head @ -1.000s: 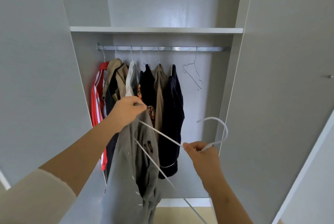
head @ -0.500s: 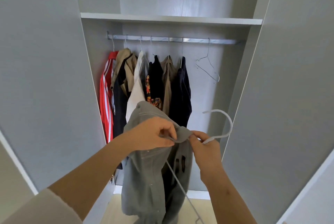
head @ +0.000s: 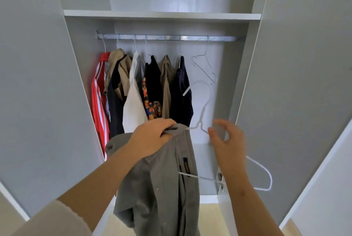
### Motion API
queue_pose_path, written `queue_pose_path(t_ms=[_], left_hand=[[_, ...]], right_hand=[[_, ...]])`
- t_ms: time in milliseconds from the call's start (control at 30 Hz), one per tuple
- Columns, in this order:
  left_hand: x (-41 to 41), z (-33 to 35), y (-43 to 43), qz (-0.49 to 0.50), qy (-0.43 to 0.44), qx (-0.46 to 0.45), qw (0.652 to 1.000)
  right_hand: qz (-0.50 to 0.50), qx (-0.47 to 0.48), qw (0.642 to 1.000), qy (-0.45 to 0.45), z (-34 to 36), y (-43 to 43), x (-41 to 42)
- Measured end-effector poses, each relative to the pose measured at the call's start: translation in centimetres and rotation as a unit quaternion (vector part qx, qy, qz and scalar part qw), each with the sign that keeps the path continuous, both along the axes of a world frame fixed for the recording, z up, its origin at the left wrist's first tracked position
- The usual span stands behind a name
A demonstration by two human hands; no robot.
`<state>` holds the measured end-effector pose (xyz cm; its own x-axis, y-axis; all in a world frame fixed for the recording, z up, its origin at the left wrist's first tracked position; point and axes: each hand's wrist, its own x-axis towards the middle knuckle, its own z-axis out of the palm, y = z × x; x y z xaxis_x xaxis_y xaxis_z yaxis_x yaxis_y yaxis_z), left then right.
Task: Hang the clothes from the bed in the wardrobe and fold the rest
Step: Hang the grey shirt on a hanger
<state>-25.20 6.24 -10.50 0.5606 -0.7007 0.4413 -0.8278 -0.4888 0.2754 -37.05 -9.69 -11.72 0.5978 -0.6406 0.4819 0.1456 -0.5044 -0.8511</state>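
Observation:
A grey shirt (head: 158,188) hangs in front of the open wardrobe, one shoulder over a white hanger (head: 203,110). My left hand (head: 152,136) grips the shirt's top together with the hanger's left arm. The hanger's hook points up and its right arm juts out bare at the lower right. My right hand (head: 228,140) hovers just right of the hanger's neck, fingers spread, holding nothing. The metal rail (head: 224,38) runs across the wardrobe above.
Several garments (head: 141,90) hang on the left and middle of the rail. An empty wire hanger (head: 204,66) hangs to their right, with bare rail beyond it. A shelf (head: 162,15) sits above the rail. Open wardrobe doors (head: 297,83) flank both sides.
My right hand has let go of the hanger and opened. My left hand has raised the shirt and hanger, and the hook now points up toward the rail.

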Motion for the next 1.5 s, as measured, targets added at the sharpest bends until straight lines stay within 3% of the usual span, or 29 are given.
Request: queue_pose_path(t_ms=[67,133,333,400,500,600,700,867,1033,1500], left_hand=[[0.2,0.3,0.1,0.023,0.014,-0.034,0.999],[0.3,0.9,0.1,0.032,0.012,-0.081,0.996],[-0.2,4.0,0.8,0.036,-0.016,-0.195,0.98],[-0.3,4.8,0.9,0.032,-0.017,-0.197,0.98],[-0.7,5.6,1.2,0.018,-0.007,-0.199,0.98],[-0.7,6.2,2.0,0.011,0.008,-0.209,0.978],[-0.5,6.7,3.3,0.003,0.022,-0.224,0.974],[0.0,6.7,6.2,0.021,0.053,-0.223,0.973],[0.9,5.7,9.5,0.056,0.145,-0.14,0.978],[2.2,4.4,13.2,0.087,0.295,0.0,0.952]], right_hand=[[-0.039,0.02,0.998,-0.045,-0.6,-0.5,-0.4],[-0.003,0.074,0.996,-0.046,-1.6,-0.5,-0.5],[0.062,0.128,0.988,0.06,-5.3,0.1,0.5],[0.113,0.14,0.976,0.123,-5.9,0.0,1.1],[0.182,0.084,0.946,0.253,-6.8,-0.3,2.0],[0.197,-0.014,0.898,0.394,-7.9,-0.5,2.4],[0.169,-0.045,0.871,0.459,-8.7,-1.0,2.5],[0.134,-0.013,0.915,0.381,-8.3,-2.0,2.6],[0.178,-0.01,0.939,0.293,-7.4,-3.7,2.6],[0.263,0.023,0.926,0.27,-6.9,-6.1,1.9]])
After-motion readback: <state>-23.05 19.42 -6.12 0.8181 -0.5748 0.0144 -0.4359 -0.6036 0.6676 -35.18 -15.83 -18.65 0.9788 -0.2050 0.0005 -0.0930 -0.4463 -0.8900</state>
